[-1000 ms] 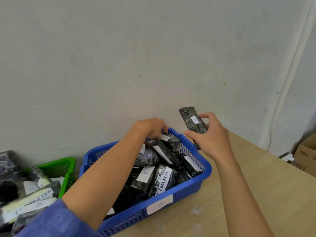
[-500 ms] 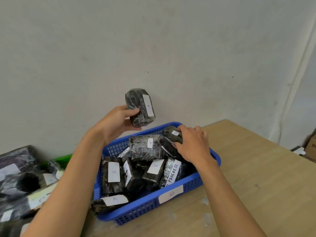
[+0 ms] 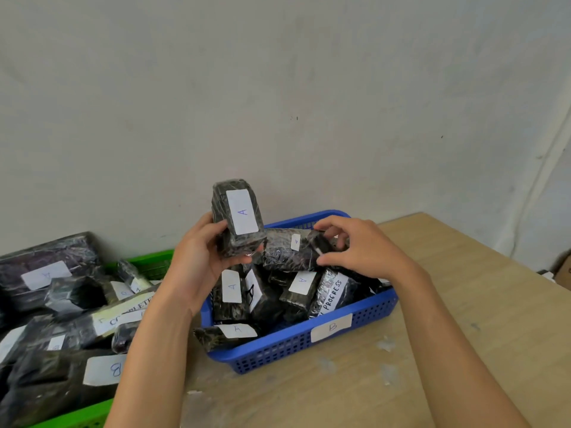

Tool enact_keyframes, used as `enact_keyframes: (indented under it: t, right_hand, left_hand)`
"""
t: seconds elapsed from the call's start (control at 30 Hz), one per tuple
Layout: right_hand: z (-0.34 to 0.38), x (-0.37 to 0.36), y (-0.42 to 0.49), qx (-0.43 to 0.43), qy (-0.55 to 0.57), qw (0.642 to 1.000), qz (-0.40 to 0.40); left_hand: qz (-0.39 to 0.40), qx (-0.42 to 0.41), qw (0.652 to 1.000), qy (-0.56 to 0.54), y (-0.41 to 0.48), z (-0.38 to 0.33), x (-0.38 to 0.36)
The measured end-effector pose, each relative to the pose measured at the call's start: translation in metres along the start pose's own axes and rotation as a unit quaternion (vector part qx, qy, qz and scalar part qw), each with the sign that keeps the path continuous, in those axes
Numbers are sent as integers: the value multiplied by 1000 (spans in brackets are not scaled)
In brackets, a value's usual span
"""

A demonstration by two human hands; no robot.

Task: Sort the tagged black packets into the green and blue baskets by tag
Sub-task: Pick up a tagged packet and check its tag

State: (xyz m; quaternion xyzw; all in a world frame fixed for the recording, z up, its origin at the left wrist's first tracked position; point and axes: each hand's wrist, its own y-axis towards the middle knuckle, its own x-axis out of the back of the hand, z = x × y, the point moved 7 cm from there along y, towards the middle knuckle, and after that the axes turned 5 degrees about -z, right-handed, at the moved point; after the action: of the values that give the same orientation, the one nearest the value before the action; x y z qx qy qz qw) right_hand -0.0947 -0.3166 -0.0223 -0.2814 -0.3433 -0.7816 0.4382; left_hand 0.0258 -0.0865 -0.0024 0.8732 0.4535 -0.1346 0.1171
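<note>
Sorting looks far from finished: the left hand (image 3: 197, 264) clamps an A-tagged packet (image 3: 238, 220) upright over the blue basket (image 3: 278, 347), marked B yet holding several A packets, the right hand (image 3: 364, 251) curls round the top packet (image 3: 287, 250), grip unconfirmed, and the green basket (image 3: 145, 258) holds mixed tags.

One wide head-worn view, set close over the work.
It faces forward and down. The left hand (image 3: 197, 261), holding a packet (image 3: 238, 217), and the right hand (image 3: 364, 251) sit mid-frame, near the lens. The blue basket (image 3: 278, 350) lies just below them, the left edge cuts the green basket (image 3: 154, 256), and the wall (image 3: 278, 88) fills the upper half.
</note>
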Motion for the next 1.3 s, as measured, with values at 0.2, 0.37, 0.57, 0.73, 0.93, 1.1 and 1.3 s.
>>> enact_keyframes:
  t: [0.2, 0.37, 0.57, 0.73, 0.93, 1.1, 1.3]
  right_hand:
    - [-7, 56, -3, 10, 249, 952, -175]
    - [-20, 67, -5, -18, 489, 856, -168]
    - [-19, 51, -1, -36, 502, 847, -171]
    - [4, 36, 0, -20, 316, 933, -170]
    - [24, -5, 4, -101, 330, 930, -129]
    - [42, -45, -4, -218, 551, 805, 25]
    - [65, -51, -8, -185, 656, 726, 93]
  left_hand:
    - [-1, -12, 1000, 25, 4, 5, 1]
    - [-27, -8, 999, 39, 4, 6, 9]
    - [-58, -9, 997, 57, 3, 2, 18]
    - [-64, -9, 996, 63, 2, 1, 18]
    - [-65, 2, 997, 39, 4, 3, 18]
    - [-60, 17, 998, 24, 3, 7, 17]
    - [-69, 17, 997, 27, -4, -3, 21]
